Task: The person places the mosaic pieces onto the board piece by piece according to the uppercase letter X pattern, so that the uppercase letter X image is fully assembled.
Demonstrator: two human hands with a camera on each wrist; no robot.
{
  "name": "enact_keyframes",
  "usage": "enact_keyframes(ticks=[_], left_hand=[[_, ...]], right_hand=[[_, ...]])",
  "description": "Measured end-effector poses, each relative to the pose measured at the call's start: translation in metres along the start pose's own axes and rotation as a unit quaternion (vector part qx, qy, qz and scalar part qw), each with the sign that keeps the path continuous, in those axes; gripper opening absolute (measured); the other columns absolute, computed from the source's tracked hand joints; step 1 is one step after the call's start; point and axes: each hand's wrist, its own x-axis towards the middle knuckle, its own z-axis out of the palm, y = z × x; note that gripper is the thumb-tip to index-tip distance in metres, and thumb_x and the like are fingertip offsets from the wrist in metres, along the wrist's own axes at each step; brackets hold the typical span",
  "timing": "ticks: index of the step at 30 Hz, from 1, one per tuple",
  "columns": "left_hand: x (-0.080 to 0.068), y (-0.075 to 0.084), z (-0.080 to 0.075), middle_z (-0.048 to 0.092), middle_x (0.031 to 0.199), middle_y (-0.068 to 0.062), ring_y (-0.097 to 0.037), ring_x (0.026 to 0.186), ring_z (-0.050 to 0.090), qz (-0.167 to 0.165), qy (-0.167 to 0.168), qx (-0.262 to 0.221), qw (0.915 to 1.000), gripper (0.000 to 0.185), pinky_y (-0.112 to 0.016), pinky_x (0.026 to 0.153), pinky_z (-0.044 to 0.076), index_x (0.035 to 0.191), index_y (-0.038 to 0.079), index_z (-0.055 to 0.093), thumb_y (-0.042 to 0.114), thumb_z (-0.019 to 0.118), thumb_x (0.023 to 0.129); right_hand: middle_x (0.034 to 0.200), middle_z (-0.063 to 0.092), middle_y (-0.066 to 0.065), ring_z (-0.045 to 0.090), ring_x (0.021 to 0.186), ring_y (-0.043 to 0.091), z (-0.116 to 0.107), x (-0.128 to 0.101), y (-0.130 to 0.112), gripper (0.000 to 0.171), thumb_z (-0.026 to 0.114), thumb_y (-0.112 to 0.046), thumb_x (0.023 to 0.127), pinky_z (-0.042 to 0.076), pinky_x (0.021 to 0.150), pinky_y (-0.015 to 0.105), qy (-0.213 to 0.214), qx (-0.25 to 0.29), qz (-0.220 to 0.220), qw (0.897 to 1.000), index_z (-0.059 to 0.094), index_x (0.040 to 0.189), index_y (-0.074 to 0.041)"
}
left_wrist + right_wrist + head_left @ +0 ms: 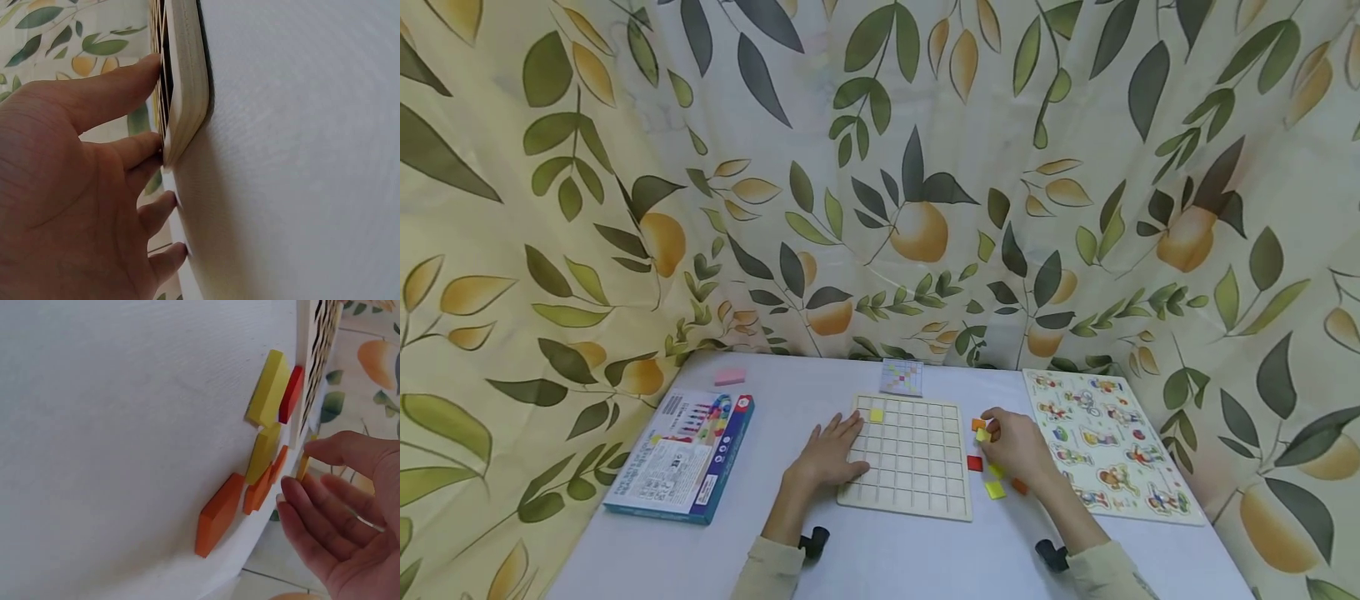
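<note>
A pale wooden grid board (917,467) lies on the white table, with one yellow tile (877,415) in a cell near its top left. My left hand (827,454) rests over the board's left edge, fingers spread; in the left wrist view its thumb (119,94) touches the gridded face. Just right of the board, my right hand (1022,450) pinches a small yellow tile (304,465) between thumb and fingertips. Around that hand lie a red tile (974,463), a yellow tile (995,490) and several orange tiles (219,515), some partly hidden by the hand in the head view.
Behind the board sits a small coloured pattern card (902,377). On the right is a picture board (1108,446) with figures. A blue-edged box (681,454) stands at the left, a pink block (729,376) beyond it. Leaf-patterned cloth (880,208) surrounds the table.
</note>
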Motion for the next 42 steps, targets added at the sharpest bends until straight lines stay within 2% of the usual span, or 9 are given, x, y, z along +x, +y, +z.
enact_keyframes(ticks=[11,22,27,33,37,42], left_hand=[[-0.003,-0.001,0.003,0.025,0.172,-0.006,-0.036,0.159,0.019,-0.002,-0.002,-0.008,1.0,0.082,-0.065,0.125,0.016,0.163,0.006,0.035,0.044,0.068,0.097],[-0.003,-0.003,0.004,0.026,0.172,-0.005,-0.036,0.159,0.019,0.0,0.004,-0.011,0.9999,0.082,-0.065,0.125,0.016,0.163,0.006,0.035,0.043,0.068,0.097],[-0.004,-0.001,0.0,0.026,0.172,-0.006,-0.036,0.159,0.018,-0.001,0.003,-0.016,0.9999,0.081,-0.065,0.125,0.015,0.163,0.006,0.034,0.042,0.068,0.098],[-0.002,-0.001,-0.002,0.026,0.172,-0.007,-0.037,0.159,0.018,0.0,0.004,-0.017,0.9998,0.08,-0.066,0.125,0.015,0.162,0.005,0.035,0.04,0.067,0.098],[0.001,-0.005,0.002,0.026,0.172,-0.004,-0.034,0.159,0.019,-0.003,0.005,-0.009,0.9999,0.081,-0.064,0.125,0.016,0.163,0.008,0.035,0.044,0.066,0.097],[0.004,-0.009,0.007,0.026,0.172,-0.002,-0.032,0.16,0.018,-0.006,0.005,-0.003,1.0,0.082,-0.063,0.126,0.016,0.163,0.01,0.035,0.048,0.065,0.097]], right_hand=[[0.094,0.071,0.004,0.061,0.08,0.017,0.013,0.006,-0.021,0.045,0.083,-0.008,0.079,0.054,0.071,0.033,0.002,0.039,-0.018,0.999,0.071,0.123,-0.004],[0.087,0.074,0.002,0.064,0.076,0.012,0.027,0.019,-0.057,0.045,0.085,-0.004,0.074,0.056,0.07,0.034,0.018,0.044,-0.083,0.995,0.073,0.118,-0.002],[0.088,0.074,0.001,0.067,0.078,0.013,0.034,0.025,-0.072,0.044,0.083,-0.004,0.075,0.057,0.072,0.033,0.005,0.058,-0.099,0.993,0.073,0.118,-0.004],[0.088,0.073,-0.002,0.065,0.078,0.01,0.044,0.033,-0.089,0.043,0.084,-0.007,0.077,0.056,0.072,0.034,-0.009,0.051,-0.104,0.993,0.073,0.118,-0.006],[0.089,0.074,0.0,0.068,0.079,0.013,0.05,0.036,-0.099,0.043,0.089,-0.01,0.078,0.059,0.073,0.037,-0.02,0.064,-0.111,0.992,0.074,0.118,-0.006],[0.09,0.074,0.002,0.068,0.079,0.014,0.058,0.038,-0.106,0.042,0.088,-0.008,0.078,0.059,0.072,0.037,-0.025,0.079,-0.121,0.989,0.074,0.117,-0.004]])
